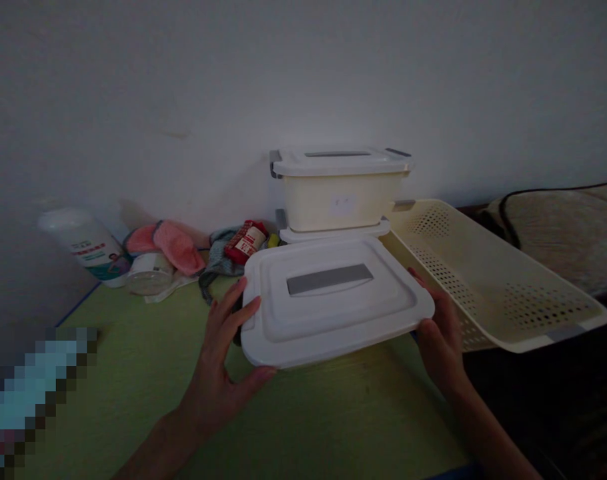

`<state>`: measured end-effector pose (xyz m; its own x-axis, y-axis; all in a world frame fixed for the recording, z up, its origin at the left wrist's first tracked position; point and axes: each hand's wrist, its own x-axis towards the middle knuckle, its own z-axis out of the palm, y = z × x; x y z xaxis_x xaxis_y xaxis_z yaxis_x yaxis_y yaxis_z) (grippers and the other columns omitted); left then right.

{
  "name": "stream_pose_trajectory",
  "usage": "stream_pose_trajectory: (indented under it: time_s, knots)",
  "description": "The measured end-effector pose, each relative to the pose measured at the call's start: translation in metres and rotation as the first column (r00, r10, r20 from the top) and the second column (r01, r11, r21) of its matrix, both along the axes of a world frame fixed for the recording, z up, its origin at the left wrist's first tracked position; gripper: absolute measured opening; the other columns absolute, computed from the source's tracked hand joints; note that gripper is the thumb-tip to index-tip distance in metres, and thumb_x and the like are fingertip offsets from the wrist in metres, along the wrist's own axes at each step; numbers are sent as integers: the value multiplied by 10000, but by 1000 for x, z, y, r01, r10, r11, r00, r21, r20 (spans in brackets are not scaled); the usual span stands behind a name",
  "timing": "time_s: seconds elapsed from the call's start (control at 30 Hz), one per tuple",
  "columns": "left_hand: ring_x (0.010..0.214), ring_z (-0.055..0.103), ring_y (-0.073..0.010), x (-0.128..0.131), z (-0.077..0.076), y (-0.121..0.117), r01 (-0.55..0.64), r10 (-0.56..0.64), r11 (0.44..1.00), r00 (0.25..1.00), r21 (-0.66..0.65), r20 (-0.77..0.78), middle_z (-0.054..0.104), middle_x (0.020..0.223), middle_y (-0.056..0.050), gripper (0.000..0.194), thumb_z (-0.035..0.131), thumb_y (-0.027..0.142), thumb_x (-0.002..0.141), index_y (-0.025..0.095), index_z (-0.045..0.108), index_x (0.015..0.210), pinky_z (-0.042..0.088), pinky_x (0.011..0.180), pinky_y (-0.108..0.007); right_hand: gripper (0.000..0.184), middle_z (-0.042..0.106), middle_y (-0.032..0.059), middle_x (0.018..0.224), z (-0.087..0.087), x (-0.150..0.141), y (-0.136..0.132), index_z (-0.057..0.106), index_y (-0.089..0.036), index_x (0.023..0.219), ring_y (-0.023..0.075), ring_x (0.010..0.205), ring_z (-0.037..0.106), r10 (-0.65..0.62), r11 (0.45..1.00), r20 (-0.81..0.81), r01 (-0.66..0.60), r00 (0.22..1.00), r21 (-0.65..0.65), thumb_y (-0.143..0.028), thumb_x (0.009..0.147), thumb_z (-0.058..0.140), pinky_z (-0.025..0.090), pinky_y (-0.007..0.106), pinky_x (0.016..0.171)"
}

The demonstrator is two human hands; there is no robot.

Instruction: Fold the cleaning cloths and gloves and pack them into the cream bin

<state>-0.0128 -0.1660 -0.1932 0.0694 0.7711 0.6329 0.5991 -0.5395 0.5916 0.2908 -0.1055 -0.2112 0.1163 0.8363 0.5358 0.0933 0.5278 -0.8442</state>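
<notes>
A white storage box lid (328, 333) with a grey handle strip is held between my two hands above the green table, tilted slightly. My left hand (218, 360) grips its left end, fingers over the edge and thumb along the front rim. At the right front corner, my right hand (441, 333) grips the rim, thumb near the top and fingers behind. Just beyond the lid stands a cream storage box (333, 200) with its own white lid, resting on another white lidded piece (333, 233) whose lower part is hidden.
A cream perforated basket (513, 273) lies to the right, near a beige cushion (563, 227). Along the wall at left are a white bottle (86, 243), a clear jar (149, 275), pink cloths (178, 247) and a red packet (246, 242). The green table (303, 427) spreads below.
</notes>
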Motion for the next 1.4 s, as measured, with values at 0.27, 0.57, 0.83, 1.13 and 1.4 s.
stream_pose_trajectory:
  time_s: [0.27, 0.57, 0.83, 1.13, 1.4]
  knots:
    - [1357, 256, -318, 1, -2, 3, -3, 2, 1000, 1000, 26, 18, 322, 1452, -83, 609, 634, 469, 747, 356, 418, 1305, 178, 1086, -569, 442, 512, 60, 1299, -6, 0, 2, 493, -304, 1088, 291, 1259, 421, 5, 999, -51, -7, 999, -40, -579, 747, 555, 325, 484, 1035]
    - [1353, 264, -310, 1, -1, 3, -58, 60, 996, 998, 75, -19, 368, 1432, -113, 545, 615, 437, 762, 285, 470, 1266, 109, 1085, -580, 414, 602, 8, 1145, 7, 0, 2, 511, -308, 991, 231, 1078, 555, 95, 980, -186, -125, 978, -157, -498, 661, 674, 450, 391, 906]
    - [1377, 236, -266, 18, 10, 3, 31, 142, 959, 807, -281, 574, 286, 1488, -91, 707, 638, 434, 720, 243, 375, 1347, 204, 1118, -438, 319, 636, -27, 889, 44, -6, -1, 578, -297, 924, 159, 766, 589, 49, 907, -423, -218, 905, -361, -430, 652, 678, 492, 260, 611]
    - [1240, 470, -236, 49, 14, 0, 233, 162, 931, 423, -280, 891, 516, 1333, -104, 621, 617, 286, 708, 166, 445, 1293, 360, 1053, -346, 475, 607, -38, 786, 51, -21, 4, 522, -256, 957, 128, 634, 561, -66, 905, -431, -128, 900, -405, -260, 527, 724, 456, 237, 532]
    - [1318, 369, -226, 56, 24, -1, 52, 314, 926, 448, -375, 837, 394, 1432, -91, 738, 567, 248, 695, 131, 334, 1385, 355, 1059, -304, 514, 640, -9, 947, 55, -27, 1, 486, -279, 995, 169, 758, 601, -117, 934, -398, -35, 910, -355, -218, 531, 696, 471, 266, 574]
